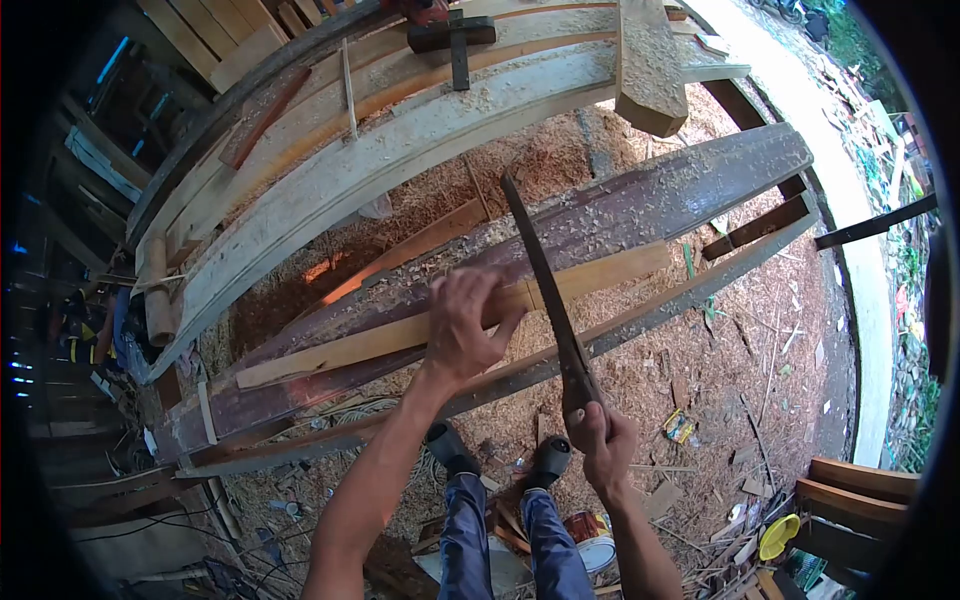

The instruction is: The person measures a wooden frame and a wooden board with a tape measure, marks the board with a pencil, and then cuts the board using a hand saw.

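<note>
My right hand is wrapped round the handle of a handsaw. The saw's long dark blade points up and away, crossing a pale wooden strip at a pencil-like line. My left hand grips that strip just left of the blade, fingers over its far edge and thumb towards the saw. The strip lies on a dark reddish-brown plank dusted with shavings, its right end reaching past the plank's near edge. Whether the teeth are in the wood cannot be made out.
Behind stands a long workbench holding a try square and a thick board. A narrow beam runs along the near side. Wood shavings cover the ground. A tin can stands by my feet; a yellow bowl-like object lies lower right.
</note>
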`<control>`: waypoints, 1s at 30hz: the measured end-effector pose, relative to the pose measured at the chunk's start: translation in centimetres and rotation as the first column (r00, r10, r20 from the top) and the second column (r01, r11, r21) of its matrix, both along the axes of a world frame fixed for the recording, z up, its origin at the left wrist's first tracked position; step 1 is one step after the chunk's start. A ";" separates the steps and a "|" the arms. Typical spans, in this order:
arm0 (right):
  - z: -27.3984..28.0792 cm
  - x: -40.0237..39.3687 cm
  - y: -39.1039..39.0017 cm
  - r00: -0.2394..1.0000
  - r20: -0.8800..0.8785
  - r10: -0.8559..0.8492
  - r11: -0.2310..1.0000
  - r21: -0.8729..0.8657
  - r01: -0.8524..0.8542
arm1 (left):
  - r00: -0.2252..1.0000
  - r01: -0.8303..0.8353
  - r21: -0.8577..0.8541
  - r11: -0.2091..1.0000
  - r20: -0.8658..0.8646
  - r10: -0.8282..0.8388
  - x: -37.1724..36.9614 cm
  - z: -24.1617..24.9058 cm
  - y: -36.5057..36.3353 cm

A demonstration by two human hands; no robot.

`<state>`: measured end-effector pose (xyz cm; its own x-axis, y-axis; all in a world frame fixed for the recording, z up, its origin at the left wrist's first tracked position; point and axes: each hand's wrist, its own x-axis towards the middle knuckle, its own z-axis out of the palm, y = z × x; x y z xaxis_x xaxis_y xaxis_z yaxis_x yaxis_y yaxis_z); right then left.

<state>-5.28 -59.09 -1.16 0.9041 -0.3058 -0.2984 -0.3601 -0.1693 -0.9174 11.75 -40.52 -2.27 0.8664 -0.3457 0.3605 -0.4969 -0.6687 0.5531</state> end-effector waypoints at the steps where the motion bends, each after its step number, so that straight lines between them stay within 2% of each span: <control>1: 0.1 0.7 0.4 1.000 0.018 -0.011 0.999 0.030 0.011 | 0.999 -0.044 -0.035 0.998 0.030 0.045 0.7 0.0 -0.1; 2: 0.2 1.2 0.9 0.999 0.031 -0.024 0.998 0.063 0.022 | 0.999 -0.044 -0.032 0.998 0.029 0.045 1.6 -0.4 -0.5; 4: 0.5 1.9 1.6 0.999 0.016 -0.041 0.998 0.041 0.040 | 0.918 -0.385 0.022 0.923 0.111 0.381 3.8 -2.1 -1.8; 6: 0.3 2.1 1.8 0.998 0.058 -0.039 0.998 0.050 0.037 | 0.895 -0.430 0.088 0.898 0.173 0.412 4.7 -4.1 -2.6; 8: -0.1 2.1 2.0 0.999 0.036 -0.025 0.999 0.029 0.024 | 0.814 -0.579 0.206 0.789 0.206 0.543 5.0 -6.1 -2.8; 10: -0.5 2.1 2.1 1.000 0.014 -0.008 1.000 0.012 0.008 | 0.845 -0.535 0.250 0.807 0.145 0.515 5.0 -5.4 -2.5; 12: -0.9 2.0 2.0 0.998 -0.015 0.053 0.992 -0.113 -0.054 | 0.871 -0.486 0.287 0.825 0.084 0.484 5.1 -4.8 -2.3; 14: 0.4 1.1 2.3 0.997 -0.050 0.065 0.987 -0.146 -0.072 | 0.873 -0.475 0.292 0.830 0.037 0.486 4.9 -4.4 -2.3; 18: 1.4 -5.0 2.6 0.995 -0.058 0.080 0.974 -0.207 -0.091 | 0.861 -0.504 0.227 0.833 0.059 0.505 5.2 -4.3 -2.8; 20: 2.1 -6.9 3.2 0.999 -0.019 0.030 0.976 -0.216 -0.033 | 0.829 -0.557 0.262 0.788 0.119 0.546 4.9 -4.5 -3.0; 22: 2.5 -2.7 3.8 0.999 -0.039 0.008 0.974 -0.228 -0.017 | 0.840 -0.541 0.264 0.799 0.115 0.530 4.7 -4.7 -2.9; 24: 3.4 2.4 3.5 0.986 -0.164 0.037 0.993 -0.107 -0.055 | 0.844 -0.535 0.260 0.804 0.118 0.523 4.8 -4.2 -2.7; 25: 3.4 1.8 3.2 0.985 -0.168 0.036 0.992 -0.113 -0.056 | 0.840 -0.537 0.298 0.790 0.094 0.535 4.9 -4.0 -2.8; 27: 2.9 -1.2 2.8 0.992 -0.110 0.062 0.968 -0.238 -0.087 | 0.835 -0.533 0.330 0.779 0.058 0.547 4.8 -4.0 -3.2; 30: 2.6 -8.0 2.6 0.999 -0.047 -0.012 0.980 -0.201 0.002 | 0.805 -0.590 0.279 0.757 0.142 0.575 5.3 -3.9 -2.9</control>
